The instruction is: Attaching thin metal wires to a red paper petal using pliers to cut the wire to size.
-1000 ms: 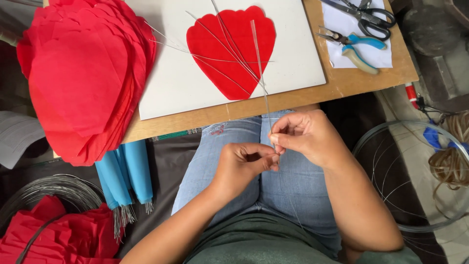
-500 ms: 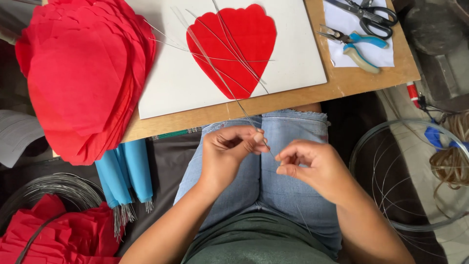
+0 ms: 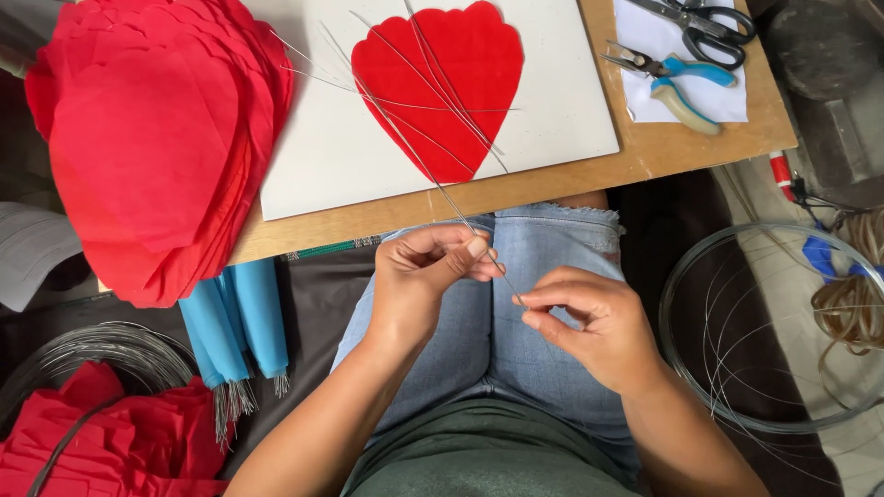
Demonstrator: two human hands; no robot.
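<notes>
A long thin silver wire (image 3: 433, 179) runs slantwise from my lap up across a red petal-shaped fabric piece (image 3: 440, 83). My left hand (image 3: 425, 276) pinches this wire between thumb and forefinger above my knees. My right hand (image 3: 589, 324) pinches the same wire lower down, close to its near end. Several more thin wires lie fanned over the red petal. The petal rests on a white sheet (image 3: 341, 156) on a brown board (image 3: 645, 152).
A thick stack of red petals (image 3: 147, 138) overhangs the board's left side. Blue-handled pliers (image 3: 677, 83) and black scissors (image 3: 704, 20) lie at the board's right end. Blue fabric rolls (image 3: 230, 322), a dark wire coil (image 3: 101, 354), red cloth (image 3: 120, 442) and a wire hoop (image 3: 764, 327) surround my legs.
The wire has swung from nearly upright to slanting up-left. My left hand rose and now grips higher on it; my right hand dropped lower and to the right.
</notes>
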